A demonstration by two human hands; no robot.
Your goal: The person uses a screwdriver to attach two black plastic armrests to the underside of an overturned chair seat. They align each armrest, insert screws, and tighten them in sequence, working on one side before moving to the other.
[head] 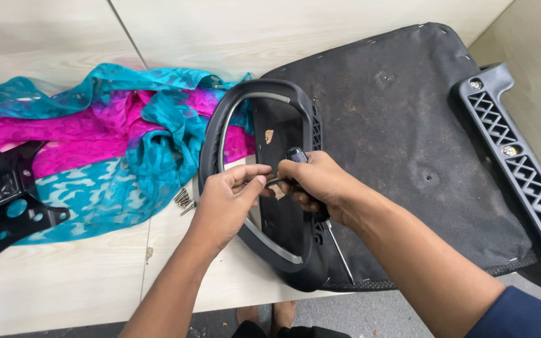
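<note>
An upturned chair seat (402,131) with a dark fabric underside lies on a pale wooden table (64,281). A black loop-shaped armrest (217,125) stands against its left edge. My right hand (317,181) grips a screwdriver with a black knurled handle (296,154) at the armrest's bracket. My left hand (230,200) pinches the thin metal shaft near its tip, inside the armrest loop. A second black armrest (521,169) is fixed along the seat's right side.
A turquoise and magenta cloth (95,144) is spread over the table's left part. Several loose screws (184,199) lie beside it. A black metal chair base plate (7,206) rests at the far left. My bare feet (270,313) show below the table edge.
</note>
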